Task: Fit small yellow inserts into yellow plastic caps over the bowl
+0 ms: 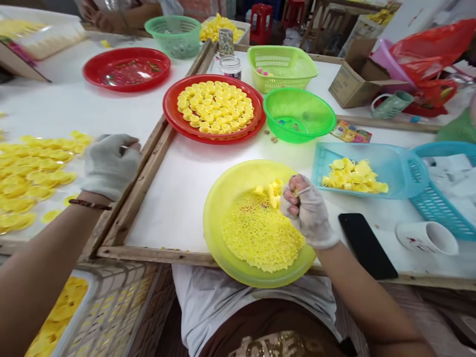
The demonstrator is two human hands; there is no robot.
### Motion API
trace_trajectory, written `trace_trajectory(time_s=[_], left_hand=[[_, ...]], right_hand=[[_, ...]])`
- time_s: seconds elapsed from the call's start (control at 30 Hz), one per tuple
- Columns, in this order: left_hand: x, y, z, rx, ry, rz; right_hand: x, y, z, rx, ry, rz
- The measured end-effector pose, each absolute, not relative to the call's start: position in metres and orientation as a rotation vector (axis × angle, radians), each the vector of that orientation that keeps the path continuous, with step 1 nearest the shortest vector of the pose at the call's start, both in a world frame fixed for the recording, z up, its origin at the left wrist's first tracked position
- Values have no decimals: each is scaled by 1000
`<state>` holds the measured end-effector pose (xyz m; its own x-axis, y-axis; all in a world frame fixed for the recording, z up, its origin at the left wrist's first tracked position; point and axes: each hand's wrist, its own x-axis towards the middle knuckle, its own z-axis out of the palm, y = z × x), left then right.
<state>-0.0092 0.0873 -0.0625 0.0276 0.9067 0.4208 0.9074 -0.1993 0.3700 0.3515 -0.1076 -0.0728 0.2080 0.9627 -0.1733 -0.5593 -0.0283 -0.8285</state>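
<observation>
My left hand (111, 166), in a pale glove with bare fingertips, rests on the white table beside a wooden divider, right of many flat yellow discs (33, 173). Its fingers are bent and pressed together; what they hold, if anything, is hidden. My right hand (307, 210), gloved the same way, is curled over the right side of a yellow plate (217, 213), its contents too small to name. Small yellow pieces (266, 238) fill the plate, with a few larger yellow cups (274, 191) by my right fingers.
A red tray of yellow cups (215, 106) stands behind the plate. Beyond are a green bowl (297, 116) and a red tray (126, 69). At right are a blue basket (399, 171), a black phone (366, 245) and a white mug (427, 238). Another person's hands (107, 20) are at the far left.
</observation>
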Motion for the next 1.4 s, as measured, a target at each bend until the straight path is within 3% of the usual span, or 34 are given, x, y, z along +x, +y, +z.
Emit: trace_trajectory(time_s=[0.13,0.3,0.4,0.63,0.73,0.9,1.17,1.4], left_hand=[[116,28,-59,-2924,-1294,-877],[212,0,-93,-3225,-1153,-65],[222,3,-104,-3226,-1104,140],[197,-23,-96,-3300,-1129,80],[193,-30,-97,-3256,-1383,-34],[198,-25,-106,-3145,-1735,98],[202,-32,-113,-3300,-1436,176],[208,-54,-98,-3468,-1554,-412]], right_hand=[[354,-108,-72,-934,-523,1293],[355,-111,-73,-900,-521,1309],[356,-113,-74,-876,-525,1331],[359,-112,-73,-833,-557,1352],[359,-112,-73,-822,-566,1365],[358,-112,-74,-824,-559,1363],[359,-111,-73,-831,-552,1368],[357,-111,-73,-815,-569,1332]])
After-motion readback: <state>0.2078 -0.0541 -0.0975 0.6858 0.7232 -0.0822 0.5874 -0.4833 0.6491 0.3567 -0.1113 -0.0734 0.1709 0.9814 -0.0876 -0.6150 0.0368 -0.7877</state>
